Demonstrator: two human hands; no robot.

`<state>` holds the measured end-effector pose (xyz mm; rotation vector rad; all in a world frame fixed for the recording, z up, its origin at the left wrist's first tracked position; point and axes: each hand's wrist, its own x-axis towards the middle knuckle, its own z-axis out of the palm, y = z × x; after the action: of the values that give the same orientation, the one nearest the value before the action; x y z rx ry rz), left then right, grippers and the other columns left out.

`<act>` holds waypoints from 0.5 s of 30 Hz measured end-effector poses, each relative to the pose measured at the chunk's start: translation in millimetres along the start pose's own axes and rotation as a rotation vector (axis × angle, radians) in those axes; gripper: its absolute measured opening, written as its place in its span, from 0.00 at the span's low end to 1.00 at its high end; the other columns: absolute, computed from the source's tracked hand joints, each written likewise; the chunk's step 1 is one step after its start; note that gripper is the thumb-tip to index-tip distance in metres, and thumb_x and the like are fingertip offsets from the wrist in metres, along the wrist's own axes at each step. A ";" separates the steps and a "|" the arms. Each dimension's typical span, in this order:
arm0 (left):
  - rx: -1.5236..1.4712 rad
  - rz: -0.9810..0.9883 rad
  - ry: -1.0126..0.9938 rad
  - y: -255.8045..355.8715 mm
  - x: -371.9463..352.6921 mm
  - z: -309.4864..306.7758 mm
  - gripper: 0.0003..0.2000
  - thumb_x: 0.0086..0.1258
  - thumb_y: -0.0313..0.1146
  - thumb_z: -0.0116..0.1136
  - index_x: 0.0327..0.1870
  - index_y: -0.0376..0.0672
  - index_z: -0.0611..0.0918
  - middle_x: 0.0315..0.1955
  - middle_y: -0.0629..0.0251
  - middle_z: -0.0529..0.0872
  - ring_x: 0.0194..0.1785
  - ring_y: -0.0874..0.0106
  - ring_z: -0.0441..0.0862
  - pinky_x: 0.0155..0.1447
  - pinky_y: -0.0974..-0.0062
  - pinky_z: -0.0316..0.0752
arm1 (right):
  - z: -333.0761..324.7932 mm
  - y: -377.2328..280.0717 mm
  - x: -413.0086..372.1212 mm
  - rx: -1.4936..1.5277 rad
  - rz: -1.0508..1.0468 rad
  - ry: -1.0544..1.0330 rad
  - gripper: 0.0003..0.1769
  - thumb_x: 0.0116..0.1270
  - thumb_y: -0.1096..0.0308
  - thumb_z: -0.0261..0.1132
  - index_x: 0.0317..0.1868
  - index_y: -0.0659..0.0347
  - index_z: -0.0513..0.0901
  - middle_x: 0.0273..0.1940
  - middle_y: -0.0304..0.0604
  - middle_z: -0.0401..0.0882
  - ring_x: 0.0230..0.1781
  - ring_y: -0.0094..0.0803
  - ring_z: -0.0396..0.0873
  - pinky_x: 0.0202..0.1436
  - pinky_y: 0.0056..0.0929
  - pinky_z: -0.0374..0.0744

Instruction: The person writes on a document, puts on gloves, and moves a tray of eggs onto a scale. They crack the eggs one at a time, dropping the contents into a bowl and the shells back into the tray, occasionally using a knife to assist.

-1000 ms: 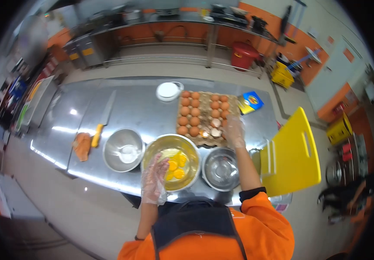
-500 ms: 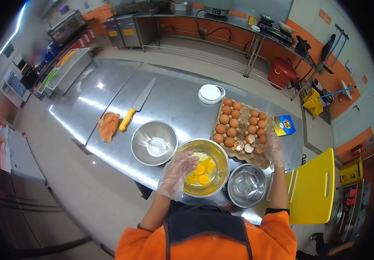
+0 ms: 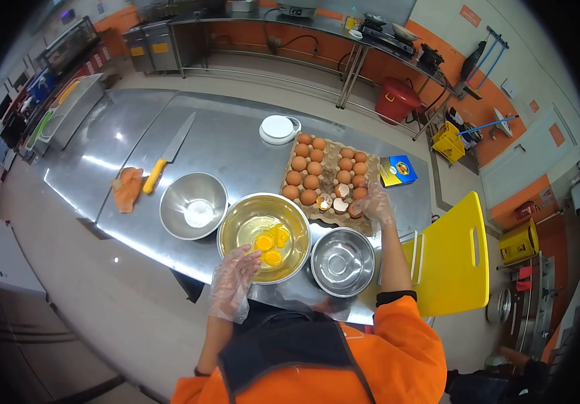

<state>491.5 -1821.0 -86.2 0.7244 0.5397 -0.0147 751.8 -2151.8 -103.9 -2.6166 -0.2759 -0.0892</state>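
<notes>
My left hand (image 3: 234, 275), in a clear plastic glove, has its fingers stretched out over the near rim of a steel bowl (image 3: 296, 210). Several egg yolks (image 3: 264, 242) lie in that bowl in clear egg white. At the near right corner of a cardboard egg tray (image 3: 345, 219) is my gloved right hand (image 3: 375, 203), its fingers curled at a brown egg (image 3: 355, 211) they partly hide. Rows of brown eggs (image 3: 299, 163) fill much of the tray. Cracked eggshells (image 3: 340, 205) sit in its near cups.
Steel bowls flank the yolk bowl, one on the left (image 3: 194, 205) and one on the right (image 3: 342, 262). Farther left lie a yellow-handled knife (image 3: 169, 153) and an orange cloth (image 3: 128, 189). A white lidded container (image 3: 278, 129), blue-yellow box (image 3: 397, 171) and yellow board (image 3: 448, 256) are around the tray.
The whole view has shifted, so things appear farther left and higher. My left hand has drawn back from over the yolk bowl to its near rim. My right hand stays at the tray corner.
</notes>
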 end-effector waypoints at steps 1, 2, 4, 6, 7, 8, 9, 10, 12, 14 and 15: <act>-0.017 0.011 -0.001 -2.5 -2.0 -1.5 0.17 0.75 0.36 0.57 0.58 0.36 0.77 0.48 0.49 0.84 0.46 0.69 0.85 0.54 0.76 0.81 | 8.7 9.6 2.3 0.047 0.021 0.032 0.31 0.44 0.66 0.77 0.51 0.64 0.80 0.45 0.53 0.82 0.47 0.45 0.82 0.53 0.36 0.79; -0.034 0.023 -0.002 -4.7 -4.5 -1.6 0.17 0.75 0.36 0.57 0.58 0.36 0.77 0.48 0.49 0.85 0.46 0.68 0.85 0.55 0.76 0.81 | 11.3 14.2 3.2 0.094 0.043 0.064 0.31 0.44 0.66 0.77 0.51 0.63 0.80 0.44 0.52 0.83 0.46 0.44 0.83 0.52 0.36 0.80; -0.030 0.043 0.003 -7.3 -10.0 1.3 0.17 0.74 0.36 0.57 0.58 0.36 0.77 0.48 0.49 0.85 0.47 0.68 0.85 0.55 0.76 0.81 | 9.8 19.4 5.7 0.110 0.068 0.079 0.31 0.44 0.66 0.77 0.51 0.64 0.80 0.43 0.52 0.83 0.45 0.43 0.83 0.51 0.35 0.80; -0.025 0.059 0.011 -12.5 -14.6 2.1 0.17 0.74 0.36 0.57 0.58 0.36 0.77 0.47 0.49 0.85 0.47 0.68 0.85 0.55 0.75 0.81 | 6.8 19.7 7.5 0.124 0.096 0.089 0.31 0.45 0.66 0.77 0.51 0.65 0.80 0.42 0.53 0.84 0.44 0.42 0.83 0.51 0.34 0.80; -0.031 0.075 -0.010 -17.5 -15.9 0.7 0.17 0.75 0.36 0.57 0.59 0.36 0.77 0.48 0.48 0.85 0.47 0.68 0.85 0.55 0.75 0.81 | -3.9 13.4 6.1 0.144 0.126 0.083 0.30 0.46 0.67 0.77 0.51 0.65 0.80 0.43 0.51 0.83 0.45 0.40 0.83 0.51 0.34 0.80; -0.037 0.094 -0.031 -20.9 -15.5 -1.1 0.17 0.75 0.36 0.57 0.59 0.35 0.77 0.48 0.48 0.85 0.48 0.68 0.85 0.55 0.75 0.81 | -13.3 4.3 5.3 0.166 0.154 0.078 0.29 0.47 0.69 0.78 0.51 0.65 0.80 0.44 0.49 0.83 0.46 0.39 0.83 0.51 0.35 0.80; -0.038 0.107 -0.022 -22.5 -13.2 -1.9 0.17 0.75 0.36 0.57 0.59 0.35 0.77 0.48 0.48 0.85 0.48 0.68 0.85 0.55 0.75 0.81 | -17.3 -7.0 5.1 0.173 0.142 0.072 0.29 0.47 0.69 0.78 0.51 0.65 0.80 0.44 0.49 0.83 0.46 0.39 0.83 0.51 0.35 0.80; -0.021 0.073 -0.060 -24.4 -11.7 -2.7 0.18 0.75 0.37 0.56 0.59 0.35 0.76 0.49 0.47 0.84 0.49 0.67 0.85 0.56 0.74 0.81 | -17.8 -20.0 0.4 0.578 0.032 -0.059 0.28 0.47 0.70 0.78 0.51 0.64 0.80 0.45 0.46 0.82 0.47 0.37 0.82 0.52 0.35 0.80; -0.009 0.043 -0.074 -23.8 -15.3 1.1 0.18 0.76 0.37 0.55 0.60 0.35 0.76 0.51 0.46 0.84 0.50 0.67 0.85 0.56 0.73 0.81 | -29.4 -75.2 -26.0 1.119 -0.101 -0.310 0.27 0.49 0.73 0.77 0.52 0.62 0.80 0.48 0.41 0.80 0.49 0.34 0.81 0.54 0.36 0.80; 0.059 -0.018 -0.196 -9.0 -14.9 17.4 0.19 0.78 0.40 0.52 0.60 0.36 0.76 0.54 0.45 0.82 0.51 0.66 0.84 0.57 0.72 0.81 | -32.6 -142.8 -44.9 1.253 -0.141 -0.456 0.27 0.49 0.74 0.77 0.52 0.61 0.79 0.50 0.39 0.79 0.50 0.33 0.80 0.56 0.36 0.79; 0.046 0.004 -0.176 -0.3 -13.2 22.1 0.19 0.78 0.40 0.52 0.60 0.36 0.76 0.54 0.45 0.82 0.51 0.66 0.84 0.57 0.72 0.81 | -26.5 -165.9 -45.6 1.115 -0.327 -0.547 0.27 0.50 0.69 0.78 0.52 0.61 0.80 0.50 0.41 0.79 0.52 0.33 0.79 0.58 0.34 0.76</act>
<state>490.3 -1837.4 -66.5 0.7612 0.3706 -0.0869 671.8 -2031.5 -6.8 -1.4251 -0.6967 0.5259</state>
